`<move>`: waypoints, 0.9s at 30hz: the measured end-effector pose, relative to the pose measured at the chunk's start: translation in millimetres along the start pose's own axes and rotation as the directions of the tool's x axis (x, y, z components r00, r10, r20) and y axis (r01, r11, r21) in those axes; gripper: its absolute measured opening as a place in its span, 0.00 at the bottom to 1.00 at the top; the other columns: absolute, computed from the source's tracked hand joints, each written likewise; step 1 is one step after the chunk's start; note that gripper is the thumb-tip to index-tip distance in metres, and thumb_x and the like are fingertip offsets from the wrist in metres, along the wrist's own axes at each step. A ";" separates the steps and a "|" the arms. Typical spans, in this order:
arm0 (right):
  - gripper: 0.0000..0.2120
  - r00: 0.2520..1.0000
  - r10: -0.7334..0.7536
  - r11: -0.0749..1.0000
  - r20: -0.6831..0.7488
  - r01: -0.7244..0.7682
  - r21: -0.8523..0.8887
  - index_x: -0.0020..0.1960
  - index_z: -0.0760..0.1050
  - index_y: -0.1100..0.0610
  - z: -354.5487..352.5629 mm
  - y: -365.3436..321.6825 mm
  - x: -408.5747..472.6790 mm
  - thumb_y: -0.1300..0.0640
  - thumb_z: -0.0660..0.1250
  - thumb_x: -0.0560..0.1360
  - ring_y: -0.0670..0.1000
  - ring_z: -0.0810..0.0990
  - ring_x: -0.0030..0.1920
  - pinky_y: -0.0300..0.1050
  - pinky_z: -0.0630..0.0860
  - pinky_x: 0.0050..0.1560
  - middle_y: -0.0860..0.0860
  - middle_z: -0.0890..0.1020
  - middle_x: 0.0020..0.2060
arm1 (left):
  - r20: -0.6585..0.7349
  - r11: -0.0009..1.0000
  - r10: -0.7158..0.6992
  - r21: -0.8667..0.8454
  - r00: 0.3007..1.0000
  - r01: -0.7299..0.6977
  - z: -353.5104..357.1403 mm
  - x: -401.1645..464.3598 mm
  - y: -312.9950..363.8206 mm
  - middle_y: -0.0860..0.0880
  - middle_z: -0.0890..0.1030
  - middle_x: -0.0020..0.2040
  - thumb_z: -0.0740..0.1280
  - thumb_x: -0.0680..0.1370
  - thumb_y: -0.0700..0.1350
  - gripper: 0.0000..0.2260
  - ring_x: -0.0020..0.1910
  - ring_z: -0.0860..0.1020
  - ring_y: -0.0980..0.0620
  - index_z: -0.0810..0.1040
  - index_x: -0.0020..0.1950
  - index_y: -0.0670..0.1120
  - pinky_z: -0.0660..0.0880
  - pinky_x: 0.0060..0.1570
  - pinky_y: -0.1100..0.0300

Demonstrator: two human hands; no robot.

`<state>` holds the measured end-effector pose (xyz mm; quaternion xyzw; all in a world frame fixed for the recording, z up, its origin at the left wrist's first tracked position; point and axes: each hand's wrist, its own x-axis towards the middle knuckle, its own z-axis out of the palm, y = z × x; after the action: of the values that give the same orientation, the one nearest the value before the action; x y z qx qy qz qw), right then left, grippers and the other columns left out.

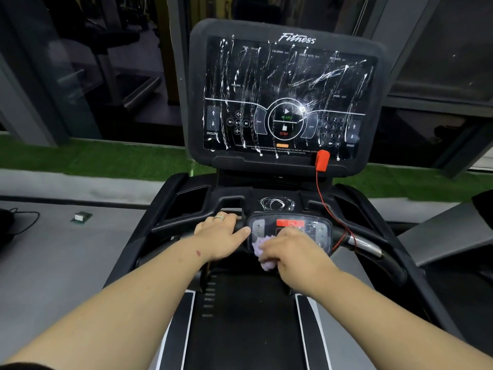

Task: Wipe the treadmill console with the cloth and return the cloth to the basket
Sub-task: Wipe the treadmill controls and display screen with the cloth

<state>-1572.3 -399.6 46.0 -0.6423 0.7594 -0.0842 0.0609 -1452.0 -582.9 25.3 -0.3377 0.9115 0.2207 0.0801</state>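
The treadmill console (pixel 289 94) stands upright ahead, its black screen streaked with white foam. Below it sits a small lower control panel (pixel 306 227) with a red button, also smeared. My right hand (pixel 290 249) presses a lilac cloth (pixel 262 256) against this lower panel; the cloth shows under and left of my fingers. My left hand (pixel 221 236), wearing a ring, grips the left handlebar next to the panel, thumb touching the panel's edge. No basket is in view.
A red safety clip (pixel 322 160) hangs on the console's lower edge, its red cord (pixel 333 214) running down to the right handlebar. The treadmill belt (pixel 240 316) lies below. A small green box (pixel 81 217) and a black cable lie on the grey floor at left.
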 end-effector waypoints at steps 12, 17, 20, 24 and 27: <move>0.20 0.955 0.177 0.981 -0.238 -0.150 0.127 0.45 0.80 0.46 -5.4 8.5 -12.8 0.59 0.51 0.72 0.51 0.73 0.49 0.45 0.75 0.52 0.38 0.83 0.49 | -0.015 1.000 0.019 0.006 1.000 -0.019 0.3 -0.1 0.5 0.50 0.65 0.78 0.52 0.82 0.67 0.28 0.77 0.63 0.46 0.62 0.79 0.56 0.60 0.73 0.48; 0.24 0.889 0.317 0.947 -0.331 -0.314 0.066 0.51 0.81 0.45 9.1 16.7 -20.7 0.68 0.57 0.69 0.52 0.69 0.47 0.49 0.77 0.49 0.38 0.80 0.53 | -0.026 0.999 0.015 0.029 1.000 -0.014 0.8 -0.5 2.6 0.51 0.67 0.75 0.54 0.78 0.72 0.31 0.75 0.65 0.45 0.64 0.76 0.57 0.62 0.72 0.48; 0.21 0.938 0.242 0.967 -0.247 -0.213 0.141 0.51 0.83 0.46 9.6 15.2 -24.3 0.65 0.56 0.71 0.51 0.73 0.51 0.48 0.77 0.53 0.38 0.83 0.53 | -0.025 0.999 0.011 0.033 1.000 -0.011 0.7 -0.1 3.3 0.50 0.67 0.75 0.54 0.78 0.72 0.32 0.75 0.65 0.45 0.64 0.77 0.57 0.63 0.72 0.48; 0.23 0.784 0.444 0.887 -0.434 -0.314 0.339 0.50 0.83 0.46 6.9 35.2 -24.3 0.66 0.55 0.70 0.53 0.77 0.49 0.46 0.75 0.55 0.32 0.81 0.49 | -0.025 0.999 -0.008 0.049 1.000 0.009 1.8 1.2 3.8 0.50 0.67 0.75 0.54 0.78 0.72 0.32 0.75 0.65 0.44 0.65 0.76 0.55 0.63 0.72 0.47; 0.24 0.872 0.346 0.937 -0.347 -0.301 0.179 0.50 0.83 0.46 18.1 21.7 -28.2 0.68 0.57 0.68 0.55 0.77 0.51 0.47 0.75 0.56 0.39 0.82 0.53 | -0.023 0.999 -0.011 0.048 1.000 0.013 1.5 1.4 3.9 0.49 0.68 0.75 0.54 0.78 0.72 0.32 0.74 0.66 0.44 0.66 0.75 0.55 0.64 0.71 0.47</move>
<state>-1584.9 -369.2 23.4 -0.4733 0.8473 -0.2387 -0.0329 -1455.7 -580.4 24.9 -0.3435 0.9154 0.1943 0.0792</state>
